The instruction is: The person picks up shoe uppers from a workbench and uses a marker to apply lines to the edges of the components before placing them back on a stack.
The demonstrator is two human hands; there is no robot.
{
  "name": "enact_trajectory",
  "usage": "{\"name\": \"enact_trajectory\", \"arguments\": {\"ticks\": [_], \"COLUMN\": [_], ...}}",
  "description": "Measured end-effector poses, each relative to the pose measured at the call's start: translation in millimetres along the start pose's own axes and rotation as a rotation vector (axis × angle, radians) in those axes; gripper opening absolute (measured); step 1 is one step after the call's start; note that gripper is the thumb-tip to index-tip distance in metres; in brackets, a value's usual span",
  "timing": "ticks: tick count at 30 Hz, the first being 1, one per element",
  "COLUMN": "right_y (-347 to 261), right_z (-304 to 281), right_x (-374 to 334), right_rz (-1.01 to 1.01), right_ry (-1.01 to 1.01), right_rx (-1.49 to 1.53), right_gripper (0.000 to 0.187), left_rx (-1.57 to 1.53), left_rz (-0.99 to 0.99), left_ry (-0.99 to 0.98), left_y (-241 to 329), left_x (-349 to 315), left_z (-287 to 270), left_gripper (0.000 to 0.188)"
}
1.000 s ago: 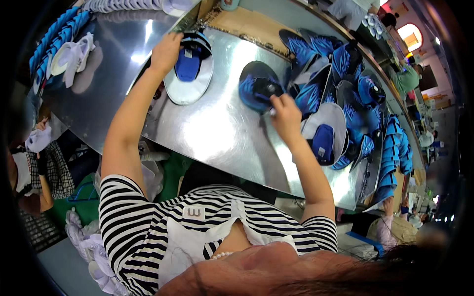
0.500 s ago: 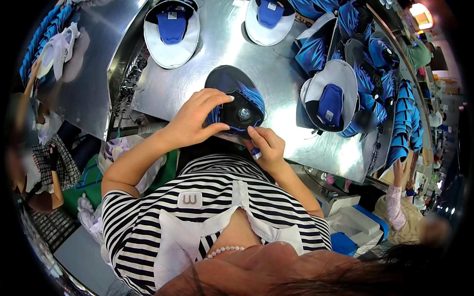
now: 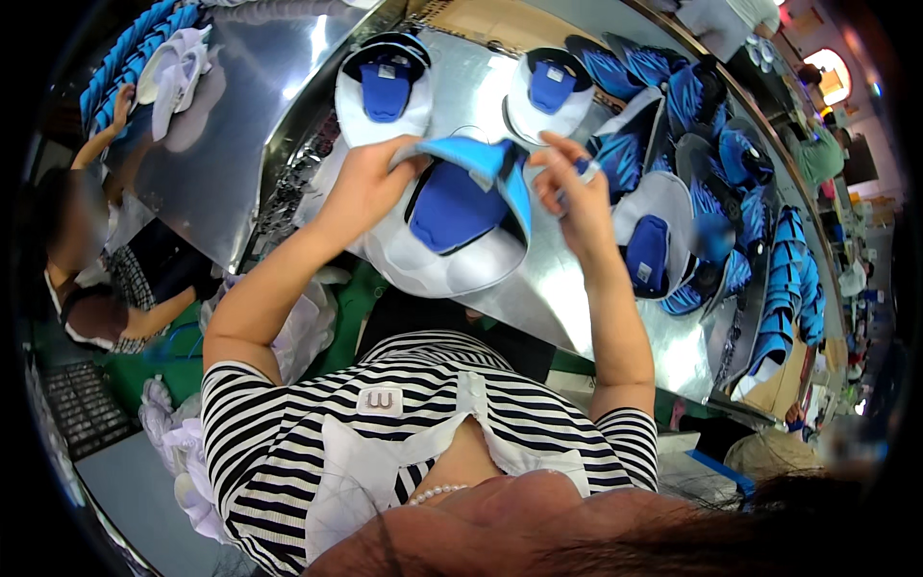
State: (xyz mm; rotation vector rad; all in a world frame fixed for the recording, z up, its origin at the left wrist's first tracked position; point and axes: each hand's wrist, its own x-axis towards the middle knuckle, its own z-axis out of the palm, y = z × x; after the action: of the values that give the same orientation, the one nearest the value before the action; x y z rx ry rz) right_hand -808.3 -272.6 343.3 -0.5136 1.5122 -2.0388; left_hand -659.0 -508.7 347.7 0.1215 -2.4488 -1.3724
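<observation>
My left hand (image 3: 370,188) is closed on the upper edge of a shoe upper (image 3: 447,264). The piece is tilted, with its white lining and blue tongue turned up and a bright blue band along the top. To its right, my right hand (image 3: 574,188) is raised with fingers apart and slightly bent, smeared a little by motion and not touching the upper. A small blue-and-white thing (image 3: 586,171) sits on one of its fingers. Beyond lie more white-lined uppers with blue tongues, one upper (image 3: 385,91) at the back left and another upper (image 3: 548,91) at the back middle.
A heap of blue-and-black patterned uppers (image 3: 707,192) and a white-lined upper (image 3: 654,236) cover the metal table's right side. Stacked blue pieces (image 3: 784,288) line the far right. A person (image 3: 87,250) works at the left table, near white pieces (image 3: 178,82).
The upper was lying dark side up between both hands; now it is lifted, turned over and nearer. My right hand has let go and moved up and right. The view has shifted slightly.
</observation>
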Motion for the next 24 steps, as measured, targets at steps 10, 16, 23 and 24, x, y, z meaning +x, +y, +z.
{"name": "enact_trajectory", "arguments": {"ticks": [10, 16, 23, 24], "right_y": [44, 59, 42, 41], "right_z": [-7, -2, -63, -79], "right_x": [38, 75, 200, 218], "right_rz": [0.136, 0.086, -0.107, -0.070], "right_ry": [0.075, -0.002, 0.365, 0.387], "right_rx": [-0.278, -0.494, -0.390, -0.317], "right_gripper": [0.027, 0.026, 0.070, 0.076], "left_rx": [-0.211, -0.210, 0.259, 0.265], "left_rz": [-0.340, -0.384, -0.206, -0.178], "left_ry": [0.171, 0.406, 0.440, 0.486], "left_y": [-76, -94, -155, -162], "left_x": [8, 11, 64, 68], "left_z": [-12, -40, -44, -42], "left_gripper": [0.029, 0.027, 0.050, 0.048]}}
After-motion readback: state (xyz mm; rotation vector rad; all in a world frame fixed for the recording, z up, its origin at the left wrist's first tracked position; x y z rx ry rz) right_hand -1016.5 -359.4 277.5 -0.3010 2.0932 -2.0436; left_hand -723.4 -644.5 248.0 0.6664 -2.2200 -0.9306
